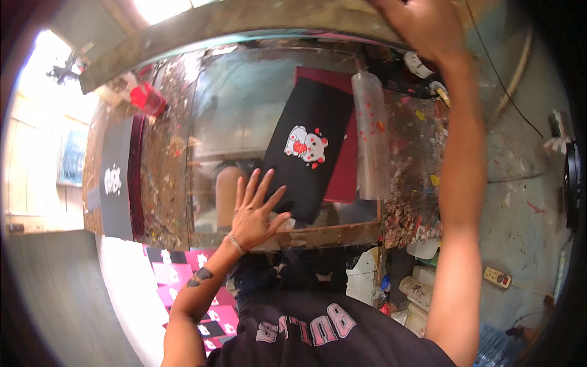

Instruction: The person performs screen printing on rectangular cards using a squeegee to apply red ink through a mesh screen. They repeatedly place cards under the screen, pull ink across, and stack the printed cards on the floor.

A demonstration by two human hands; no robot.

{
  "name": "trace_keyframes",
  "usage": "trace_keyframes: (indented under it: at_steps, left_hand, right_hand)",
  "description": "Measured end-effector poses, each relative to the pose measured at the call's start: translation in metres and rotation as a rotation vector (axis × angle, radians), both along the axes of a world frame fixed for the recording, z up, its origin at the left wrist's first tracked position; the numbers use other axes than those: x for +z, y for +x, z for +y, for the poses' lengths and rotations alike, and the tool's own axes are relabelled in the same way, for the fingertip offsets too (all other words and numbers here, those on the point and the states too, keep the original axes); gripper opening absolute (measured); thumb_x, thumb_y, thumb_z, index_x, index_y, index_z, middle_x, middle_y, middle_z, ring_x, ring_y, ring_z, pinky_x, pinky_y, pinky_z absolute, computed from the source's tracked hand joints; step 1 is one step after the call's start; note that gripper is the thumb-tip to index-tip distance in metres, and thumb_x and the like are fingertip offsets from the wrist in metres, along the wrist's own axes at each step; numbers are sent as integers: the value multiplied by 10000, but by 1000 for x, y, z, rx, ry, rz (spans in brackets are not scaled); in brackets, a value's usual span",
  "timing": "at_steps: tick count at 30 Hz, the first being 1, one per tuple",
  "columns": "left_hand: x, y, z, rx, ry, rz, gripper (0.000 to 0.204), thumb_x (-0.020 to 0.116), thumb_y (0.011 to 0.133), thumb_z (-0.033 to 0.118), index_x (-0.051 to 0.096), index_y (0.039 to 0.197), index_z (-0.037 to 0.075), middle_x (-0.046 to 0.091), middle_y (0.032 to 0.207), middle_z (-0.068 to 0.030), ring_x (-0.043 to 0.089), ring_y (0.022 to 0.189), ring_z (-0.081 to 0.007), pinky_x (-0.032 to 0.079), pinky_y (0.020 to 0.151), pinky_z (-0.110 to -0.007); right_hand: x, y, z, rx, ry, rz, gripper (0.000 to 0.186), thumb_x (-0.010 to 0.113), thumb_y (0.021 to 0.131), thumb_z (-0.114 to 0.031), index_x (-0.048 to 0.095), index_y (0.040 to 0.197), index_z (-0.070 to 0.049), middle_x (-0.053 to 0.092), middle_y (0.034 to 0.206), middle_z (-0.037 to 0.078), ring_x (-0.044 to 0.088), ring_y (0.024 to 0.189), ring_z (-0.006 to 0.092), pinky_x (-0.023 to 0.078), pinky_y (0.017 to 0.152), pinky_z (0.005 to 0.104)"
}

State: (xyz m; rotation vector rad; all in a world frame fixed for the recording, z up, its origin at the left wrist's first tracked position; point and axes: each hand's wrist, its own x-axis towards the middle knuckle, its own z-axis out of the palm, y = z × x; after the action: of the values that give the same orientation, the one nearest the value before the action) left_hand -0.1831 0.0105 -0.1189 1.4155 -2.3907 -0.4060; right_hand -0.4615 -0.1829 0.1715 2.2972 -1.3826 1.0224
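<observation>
My left hand (254,214) is open, fingers spread, at the lower left edge of a black sheet (299,104) printed with a white and red cartoon bear. This sheet lies slanted over a maroon sheet (342,159) on a glass panel (232,92) set into the worktable. My right arm reaches far forward, and my right hand (425,30) is at the right end of a long wooden bar (244,23). Most of that hand's fingers are cut off by the top edge or blurred, so its grip is unclear.
A stack of dark printed sheets (116,208) sits at the table's left, near a red container (148,100). A clear plastic strip with red spots (370,134) lies right of the sheets. Several pink and black printed sheets (174,273) are below left. A power socket (497,278) is at right.
</observation>
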Motion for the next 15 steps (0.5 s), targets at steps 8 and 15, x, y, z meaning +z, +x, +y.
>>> trace_keyframes:
  at_steps: [8, 15]
  left_hand:
    - [-21, 80, 155, 1089, -43, 444, 493, 809, 894, 267, 629, 1245, -28, 532, 1363, -214, 483, 1306, -366, 359, 1121, -481]
    - [-48, 133, 206, 1033, 624, 966, 426, 690, 1018, 374, 681, 844, -15, 503, 664, 31, 461, 658, -76, 391, 578, -320]
  right_hand:
    - [-1, -54, -59, -25, 122, 145, 669, 543, 996, -642, 708, 1275, -56, 750, 1132, 141, 706, 1061, 261, 522, 950, 381]
    - [-130, -76, 3, 86, 42, 134, 638, 538, 1009, -605, 699, 1294, -58, 743, 1161, 143, 707, 1069, 265, 525, 958, 387]
